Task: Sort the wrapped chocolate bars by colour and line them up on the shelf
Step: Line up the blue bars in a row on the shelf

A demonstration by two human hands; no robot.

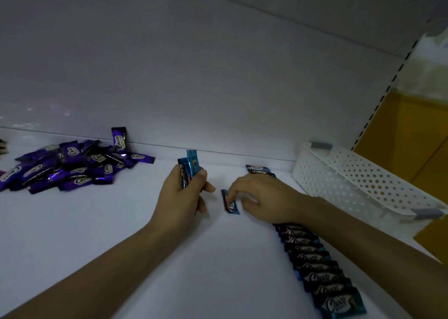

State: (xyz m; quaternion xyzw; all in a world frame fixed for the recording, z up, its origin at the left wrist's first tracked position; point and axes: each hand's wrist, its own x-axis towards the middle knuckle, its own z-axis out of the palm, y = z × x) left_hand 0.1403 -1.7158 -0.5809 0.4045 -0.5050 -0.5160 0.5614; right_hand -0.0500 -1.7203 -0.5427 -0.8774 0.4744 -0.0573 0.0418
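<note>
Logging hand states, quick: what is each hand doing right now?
Left hand: closed round a bunch of blue bars.
Right hand: pinching a single blue bar on the shelf.

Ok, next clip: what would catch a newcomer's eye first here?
The two hands at centre: the left hand grips a few blue bars upright, while the right hand pinches a single bar beside it. A neat row of blue bars runs along the right, and a loose purple pile sits back left.
</note>
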